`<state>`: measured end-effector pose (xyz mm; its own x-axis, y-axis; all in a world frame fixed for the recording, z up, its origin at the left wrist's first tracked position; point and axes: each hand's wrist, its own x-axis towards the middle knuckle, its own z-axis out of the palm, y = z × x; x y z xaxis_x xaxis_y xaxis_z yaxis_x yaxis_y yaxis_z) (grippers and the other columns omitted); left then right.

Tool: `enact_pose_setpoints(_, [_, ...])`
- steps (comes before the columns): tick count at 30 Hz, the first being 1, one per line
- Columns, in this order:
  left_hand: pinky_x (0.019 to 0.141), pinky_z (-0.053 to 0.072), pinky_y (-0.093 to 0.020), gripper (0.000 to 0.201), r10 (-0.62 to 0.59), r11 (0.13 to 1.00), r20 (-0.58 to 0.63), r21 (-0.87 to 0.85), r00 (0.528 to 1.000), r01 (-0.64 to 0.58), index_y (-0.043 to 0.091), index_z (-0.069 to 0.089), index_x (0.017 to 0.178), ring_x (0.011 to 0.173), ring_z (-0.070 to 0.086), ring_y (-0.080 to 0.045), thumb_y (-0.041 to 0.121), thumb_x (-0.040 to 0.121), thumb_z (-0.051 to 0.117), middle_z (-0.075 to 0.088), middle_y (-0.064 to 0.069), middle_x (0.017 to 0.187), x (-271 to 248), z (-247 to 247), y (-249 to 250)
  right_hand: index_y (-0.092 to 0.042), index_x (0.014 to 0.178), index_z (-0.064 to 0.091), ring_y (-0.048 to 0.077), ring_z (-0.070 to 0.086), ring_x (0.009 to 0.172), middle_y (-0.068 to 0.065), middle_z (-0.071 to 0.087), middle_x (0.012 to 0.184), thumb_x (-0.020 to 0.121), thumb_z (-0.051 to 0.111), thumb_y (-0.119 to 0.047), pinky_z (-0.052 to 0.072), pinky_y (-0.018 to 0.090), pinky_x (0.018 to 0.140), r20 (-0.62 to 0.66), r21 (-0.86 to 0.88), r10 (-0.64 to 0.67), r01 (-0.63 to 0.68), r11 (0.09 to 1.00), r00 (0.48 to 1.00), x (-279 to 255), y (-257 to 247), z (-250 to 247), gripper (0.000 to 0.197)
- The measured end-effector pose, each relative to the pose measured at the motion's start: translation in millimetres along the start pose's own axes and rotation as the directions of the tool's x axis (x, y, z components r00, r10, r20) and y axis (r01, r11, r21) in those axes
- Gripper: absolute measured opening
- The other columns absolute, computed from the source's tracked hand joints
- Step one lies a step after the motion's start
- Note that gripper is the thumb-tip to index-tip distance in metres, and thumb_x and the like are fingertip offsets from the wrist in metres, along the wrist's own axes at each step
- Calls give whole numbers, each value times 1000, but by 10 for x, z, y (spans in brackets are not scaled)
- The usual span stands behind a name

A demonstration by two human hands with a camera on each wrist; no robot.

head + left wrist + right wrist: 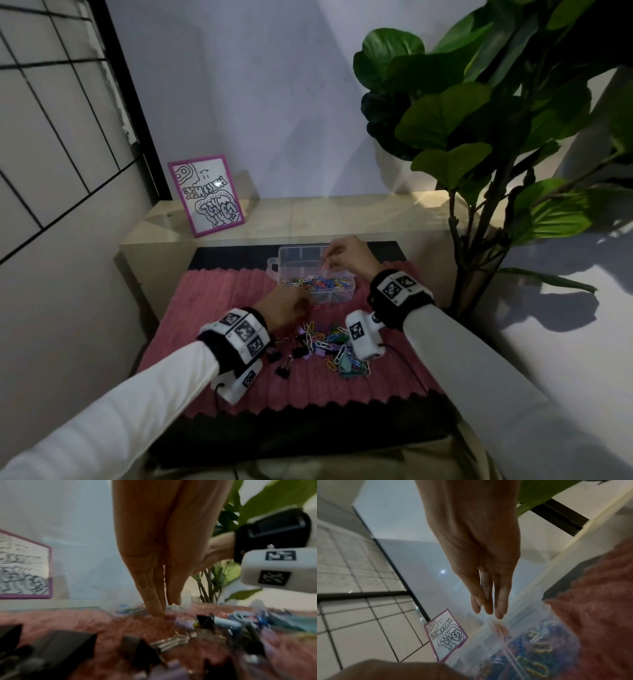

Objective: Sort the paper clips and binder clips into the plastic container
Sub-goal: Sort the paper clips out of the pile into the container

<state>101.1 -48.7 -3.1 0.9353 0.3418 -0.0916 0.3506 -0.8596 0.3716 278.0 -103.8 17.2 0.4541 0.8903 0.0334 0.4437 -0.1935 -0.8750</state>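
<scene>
The plastic container (308, 270) sits on the pink mat (222, 294), and I use it as my landmark. It is clear and divided, and the compartments on the side toward me hold a heap of coloured paper clips (322, 285). The far compartments look bare from the head view.

My right hand (346, 255) hangs over the container's middle with the fingertips pointing down. In the head view they seem drawn together on something small and pinkish, but in the right wrist view my fingers (500, 601) are long, close side by side, with nothing plainly between them. I cannot tell whether they pinch a clip. I judge the hand is there to drop one in.

My left hand (284, 306) is just on my side of the container, low over the mat. Its fingertips (157, 607) are pressed together, touching the mat near a small reddish thing. Whether they have closed on it is too blurred to say.

The unsorted pile (329, 346) lies nearer me than the container. It mixes paper clips with black binder clips (282, 371), so plenty is left.
</scene>
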Motion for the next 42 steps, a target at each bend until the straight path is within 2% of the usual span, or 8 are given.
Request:
enact_pose_setpoints(3, [90,47,-34,48,35,996,116,72,993,-43,13,49,127,105,58,-28,5,81,58,62,-13,115,83,104,102,1,83,73,13,60,64,8,67,78,80,54,11,45,9,61,69,-266,-105,120,956,992,-113,8,-77,21])
enact_pose_setpoints(7, [94,41,-33,59,4,995,204,99,979,-25,16,38,137,113,52,-30,18,83,63,54,-14,124,231,131,258,0,80,73,18,66,71,14,73,82,78,60,6,47,10,62,42,-347,-225,225,910,974,-414,101,-243,14])
enact_pose_setpoints(16, [90,40,-29,40,34,999,237,17,971,-39,0,52,121,110,55,-28,10,83,60,59,-17,120,305,195,438,-8,94,64,13,55,75,7,66,89,72,76,-11,37,19,57,368,-551,126,107,828,921,-792,302,58,25])
enact_pose_setpoints(21, [82,37,-20,36,76,977,273,-211,959,-17,3,61,111,95,58,-19,9,76,70,66,-14,111,264,163,332,-2,83,66,2,55,56,-3,60,64,74,66,6,43,9,49,357,-415,87,74,907,930,-749,312,95,12])
enact_pose_setpoints(27, [77,45,-24,27,31,968,282,-247,959,41,9,66,101,81,58,-12,18,76,71,66,-5,91,269,159,207,-4,79,68,6,61,56,3,64,68,75,66,8,51,16,55,260,-122,26,6,992,965,-772,324,2,13])
enact_pose_setpoints(30, [66,44,-7,23,33,942,214,-334,976,42,10,69,99,64,56,7,17,78,70,63,8,75,245,42,121,-14,73,66,4,64,61,2,67,70,74,69,5,51,19,62,196,30,2,-8,1000,981,-806,372,-93,19])
enact_pose_setpoints(36, [67,41,2,13,12,831,117,-553,993,55,11,68,91,66,58,12,8,78,68,66,24,63,168,-163,-29,-19,73,66,7,64,73,3,67,76,74,72,-2,51,16,67,102,150,3,-18,988,995,-919,440,-98,18])
enact_pose_setpoints(42, [61,50,-12,10,-3,784,115,-617,993,74,13,65,83,58,60,2,3,82,63,66,13,62,121,-216,-79,-17,75,66,12,64,75,2,66,76,74,70,2,51,18,65,105,201,47,-68,977,993,-993,511,-24,19])
